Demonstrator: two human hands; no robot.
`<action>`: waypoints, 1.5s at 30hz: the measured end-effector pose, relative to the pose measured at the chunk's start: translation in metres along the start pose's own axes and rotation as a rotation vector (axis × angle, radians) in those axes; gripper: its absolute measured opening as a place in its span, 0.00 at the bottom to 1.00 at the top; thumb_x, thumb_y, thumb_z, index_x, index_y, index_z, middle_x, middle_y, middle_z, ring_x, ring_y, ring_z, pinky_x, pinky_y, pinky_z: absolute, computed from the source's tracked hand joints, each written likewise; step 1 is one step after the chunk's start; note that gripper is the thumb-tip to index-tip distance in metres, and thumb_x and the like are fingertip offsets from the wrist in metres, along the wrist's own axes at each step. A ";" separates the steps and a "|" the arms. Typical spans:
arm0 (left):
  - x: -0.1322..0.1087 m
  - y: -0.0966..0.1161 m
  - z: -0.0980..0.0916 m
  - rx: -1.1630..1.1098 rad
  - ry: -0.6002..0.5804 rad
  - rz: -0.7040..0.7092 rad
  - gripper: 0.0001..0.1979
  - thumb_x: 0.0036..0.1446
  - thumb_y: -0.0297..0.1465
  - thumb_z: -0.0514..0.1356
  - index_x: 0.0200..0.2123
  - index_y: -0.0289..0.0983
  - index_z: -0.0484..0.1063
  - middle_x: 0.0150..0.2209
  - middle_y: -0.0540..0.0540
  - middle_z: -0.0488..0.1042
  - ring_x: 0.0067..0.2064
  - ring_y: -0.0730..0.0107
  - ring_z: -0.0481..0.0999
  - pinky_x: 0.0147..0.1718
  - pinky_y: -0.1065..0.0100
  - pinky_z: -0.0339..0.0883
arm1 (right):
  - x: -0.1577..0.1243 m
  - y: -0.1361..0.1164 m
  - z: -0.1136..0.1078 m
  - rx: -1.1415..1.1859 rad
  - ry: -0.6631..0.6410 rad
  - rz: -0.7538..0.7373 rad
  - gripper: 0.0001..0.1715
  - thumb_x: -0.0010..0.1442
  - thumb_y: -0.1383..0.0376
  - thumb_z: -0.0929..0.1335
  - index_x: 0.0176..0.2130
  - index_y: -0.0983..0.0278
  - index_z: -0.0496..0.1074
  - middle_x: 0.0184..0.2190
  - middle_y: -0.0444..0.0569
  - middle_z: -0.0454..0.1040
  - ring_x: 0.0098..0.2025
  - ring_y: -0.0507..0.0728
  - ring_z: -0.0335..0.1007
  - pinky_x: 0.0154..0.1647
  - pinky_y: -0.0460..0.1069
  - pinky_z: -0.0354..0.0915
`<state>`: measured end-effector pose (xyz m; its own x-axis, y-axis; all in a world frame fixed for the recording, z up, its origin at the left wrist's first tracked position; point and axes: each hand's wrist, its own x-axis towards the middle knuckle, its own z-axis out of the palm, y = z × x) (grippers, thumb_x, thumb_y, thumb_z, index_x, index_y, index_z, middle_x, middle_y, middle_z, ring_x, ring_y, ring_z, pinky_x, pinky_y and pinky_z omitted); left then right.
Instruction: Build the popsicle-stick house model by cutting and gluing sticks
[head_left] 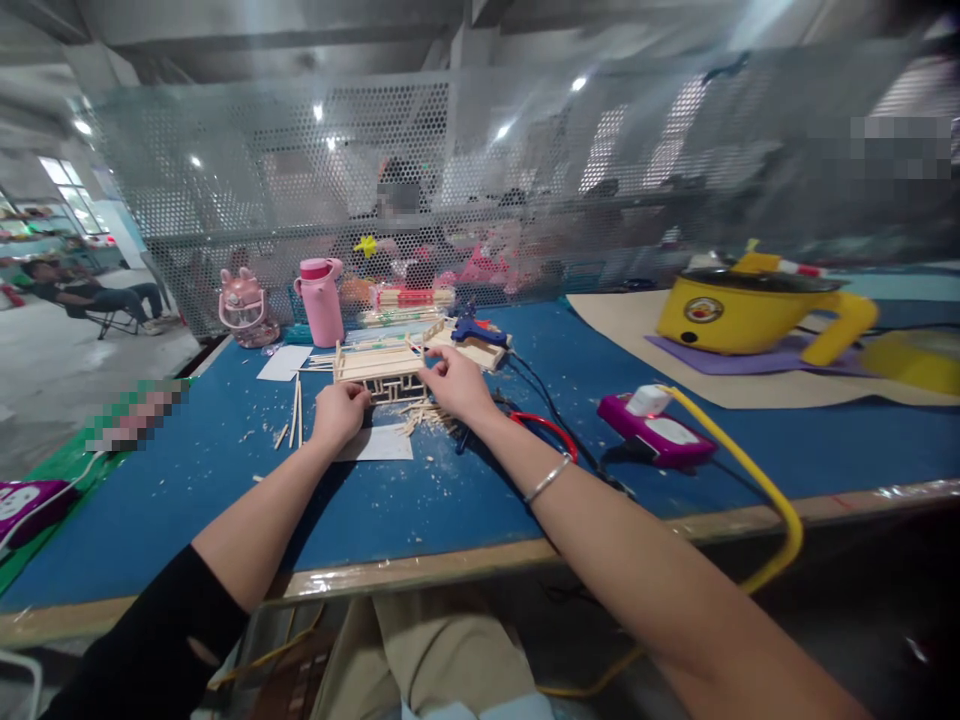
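A small frame built of pale wooden sticks stands on the blue table, between my two hands. My left hand has its fingers closed at the frame's lower left corner. At the upper right corner, my right hand pinches the frame with thumb and index finger. Loose short sticks lie in front of the frame, beside a white paper. Behind my right hand rests a blue glue gun.
Long sticks lie left of the frame. Behind stand a pink flask and a clear pink bottle. To the right are a purple power socket, its yellow cable and a yellow pot. A perforated screen borders the back.
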<state>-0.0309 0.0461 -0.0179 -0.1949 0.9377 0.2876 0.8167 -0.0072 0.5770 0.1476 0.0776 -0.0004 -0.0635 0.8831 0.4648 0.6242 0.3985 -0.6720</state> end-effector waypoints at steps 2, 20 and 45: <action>0.000 0.001 0.000 0.003 0.001 0.000 0.12 0.49 0.33 0.54 0.25 0.36 0.76 0.25 0.45 0.75 0.28 0.69 0.71 0.28 0.71 0.57 | 0.001 0.001 -0.001 -0.008 0.005 -0.006 0.16 0.48 0.64 0.64 0.39 0.66 0.68 0.20 0.41 0.67 0.23 0.49 0.62 0.26 0.44 0.55; -0.001 -0.001 0.000 -0.011 -0.037 0.001 0.11 0.49 0.32 0.54 0.27 0.36 0.76 0.24 0.45 0.75 0.29 0.68 0.72 0.31 0.71 0.60 | 0.005 0.006 -0.032 -0.416 -0.509 -0.161 0.08 0.42 0.72 0.68 0.24 0.61 0.75 0.21 0.44 0.73 0.24 0.52 0.65 0.25 0.45 0.55; 0.004 -0.009 0.004 -0.024 -0.067 0.002 0.12 0.49 0.33 0.53 0.28 0.36 0.76 0.23 0.46 0.75 0.26 0.70 0.71 0.30 0.71 0.61 | 0.005 0.005 -0.035 -0.335 -0.579 -0.205 0.08 0.44 0.71 0.65 0.23 0.62 0.73 0.20 0.43 0.72 0.23 0.50 0.63 0.24 0.45 0.54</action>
<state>-0.0369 0.0511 -0.0249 -0.1562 0.9588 0.2374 0.8034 -0.0165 0.5952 0.1775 0.0756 0.0182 -0.5521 0.8253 0.1186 0.7559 0.5555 -0.3465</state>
